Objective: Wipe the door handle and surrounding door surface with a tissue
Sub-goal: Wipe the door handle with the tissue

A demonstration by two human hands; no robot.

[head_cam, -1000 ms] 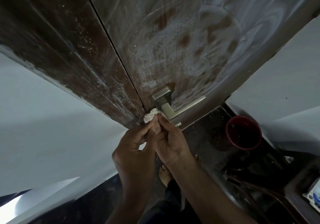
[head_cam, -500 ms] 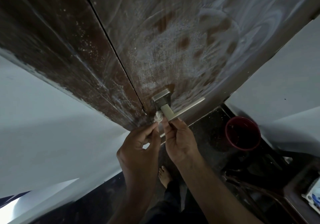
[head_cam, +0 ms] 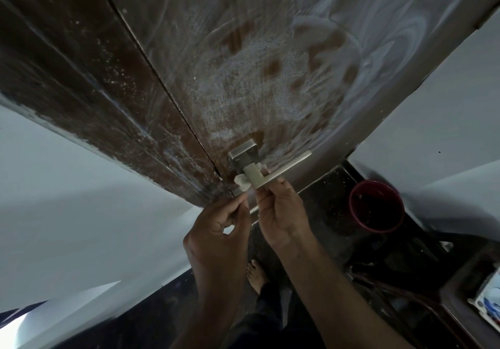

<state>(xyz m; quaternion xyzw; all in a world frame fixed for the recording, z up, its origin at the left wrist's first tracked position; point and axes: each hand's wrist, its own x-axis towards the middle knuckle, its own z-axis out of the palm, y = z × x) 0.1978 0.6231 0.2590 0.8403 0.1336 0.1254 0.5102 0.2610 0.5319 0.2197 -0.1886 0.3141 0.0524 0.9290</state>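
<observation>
A brushed metal lever handle (head_cam: 281, 169) on a square plate sits low on the dark brown door (head_cam: 270, 64), whose surface is smeared with white swirls. A white tissue (head_cam: 242, 181) is wrapped around the handle's neck, showing on both sides of it. My left hand (head_cam: 219, 229) pinches the tissue's left end just below the handle. My right hand (head_cam: 281, 210) grips the other end under the lever, its fingertips touching the metal.
A dark red bucket (head_cam: 376, 206) stands on the black floor to the right of the door. White walls flank the door frame (head_cam: 81, 100). My bare foot (head_cam: 255, 273) is below the hands. A cluttered dark surface with a small box (head_cam: 487, 297) lies at lower right.
Both hands have risen toward the handle. The tissue, first bunched left of the handle's neck, now passes behind it, and my right hand has shifted right under the lever.
</observation>
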